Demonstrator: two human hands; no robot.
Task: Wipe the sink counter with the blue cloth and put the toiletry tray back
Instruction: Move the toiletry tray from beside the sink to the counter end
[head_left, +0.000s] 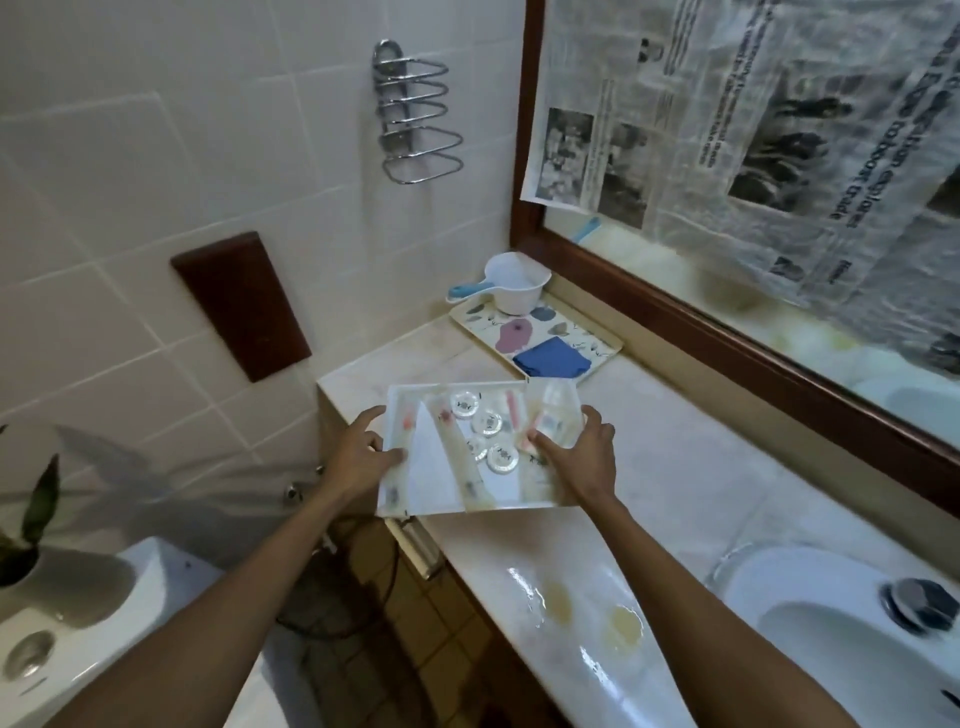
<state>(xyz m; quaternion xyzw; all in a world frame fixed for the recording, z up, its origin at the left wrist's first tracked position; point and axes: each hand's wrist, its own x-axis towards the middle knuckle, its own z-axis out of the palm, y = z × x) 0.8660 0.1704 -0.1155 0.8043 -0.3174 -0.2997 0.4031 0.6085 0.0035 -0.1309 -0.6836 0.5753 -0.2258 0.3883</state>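
A white toiletry tray (434, 488) with several round packets, tubes and a small bottle is held over the left end of the sink counter (675, 483). My left hand (358, 452) grips the tray's left edge. My right hand (582, 457) grips its right edge beside the bottle. The tray's near corner juts past the counter's front edge. Behind it, a folded blue cloth (551, 357) lies on a flowered tray (597, 340) in the counter's back corner. Yellowish wet patches (587, 613) sit on the counter near the front edge.
A white scoop with a blue handle (511, 285) stands on the flowered tray. The white sink basin (831, 644) is at the right. A wood-framed mirror covered with newspaper (753, 130) hangs behind. A toilet tank with a potted plant (31, 545) stands at the lower left.
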